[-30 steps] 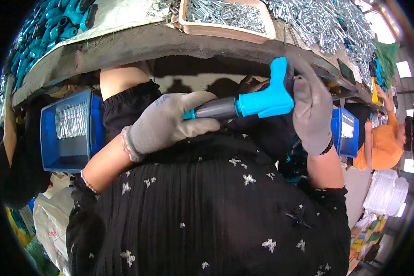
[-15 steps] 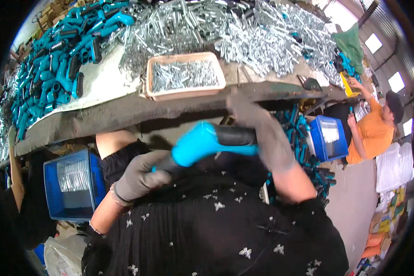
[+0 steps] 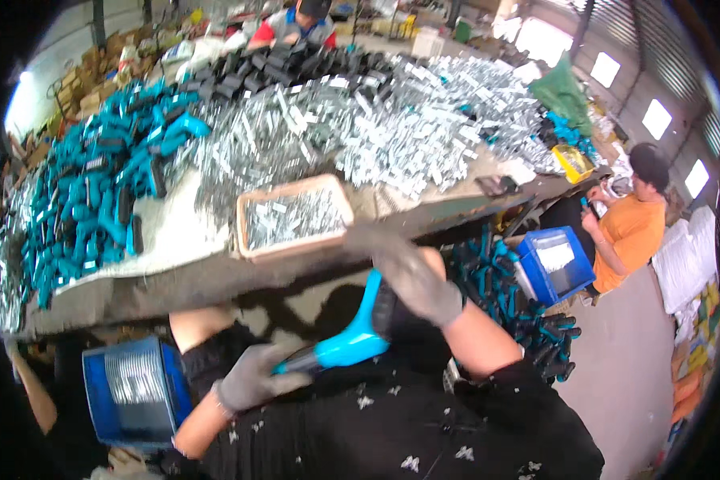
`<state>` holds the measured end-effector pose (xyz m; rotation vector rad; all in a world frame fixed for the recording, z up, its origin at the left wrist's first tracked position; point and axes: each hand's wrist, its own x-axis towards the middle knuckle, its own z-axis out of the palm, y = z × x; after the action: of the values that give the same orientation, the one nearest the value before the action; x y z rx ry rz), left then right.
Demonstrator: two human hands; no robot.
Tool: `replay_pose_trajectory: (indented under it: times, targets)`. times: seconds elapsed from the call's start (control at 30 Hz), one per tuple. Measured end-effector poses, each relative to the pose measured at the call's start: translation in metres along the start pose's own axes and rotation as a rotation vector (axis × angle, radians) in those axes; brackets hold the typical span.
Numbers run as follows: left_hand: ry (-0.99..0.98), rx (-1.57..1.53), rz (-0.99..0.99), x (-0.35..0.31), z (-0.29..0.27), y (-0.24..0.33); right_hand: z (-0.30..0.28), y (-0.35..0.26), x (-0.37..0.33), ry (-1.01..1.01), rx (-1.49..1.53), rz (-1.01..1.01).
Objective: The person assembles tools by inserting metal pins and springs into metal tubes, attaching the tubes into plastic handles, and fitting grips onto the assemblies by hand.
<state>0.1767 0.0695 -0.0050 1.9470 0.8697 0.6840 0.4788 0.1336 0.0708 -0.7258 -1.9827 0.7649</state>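
Observation:
A curved teal-and-black plastic tool housing [image 3: 352, 344] is held above my lap, tilted up to the right. My left hand [image 3: 268, 374], in a grey glove, is closed round its dark lower end. The gloved right hand [image 3: 412, 276] is smeared by motion beside the housing's raised end, its fingertips close to the front right corner of a pale tray [image 3: 296, 252]. Whether those fingers hold anything I cannot make out. Small shiny metal pieces [image 3: 288, 218] fill the tray, which sits at the table's near edge.
Teal tool housings [image 3: 96, 192] are heaped on the table's left, silvery metal parts [image 3: 408, 132] across its middle. Blue bins stand at lower left [image 3: 132, 392] and right [image 3: 558, 266]. More housings [image 3: 528, 328] lie piled on the right. A person in orange [image 3: 636, 228] sits beyond.
The view has shifted up, showing more of the far table and another person. The housing has tipped from nearly level to steeply raised on its right. My right hand has moved left, towards the tray.

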Motion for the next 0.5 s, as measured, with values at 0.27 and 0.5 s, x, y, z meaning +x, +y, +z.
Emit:
replay_pose_trajectory:
  times: [0.27, 0.5]
  targets:
    - [-0.044, 0.211, -0.152, 0.005, 0.025, -0.002, 0.022, 0.003, 0.016, -0.034, -0.178, -0.035]
    - [0.786, -0.138, -0.277, -0.038, -0.055, 0.0, 0.025, -0.014, -0.007, 0.149, 0.318, 0.218]
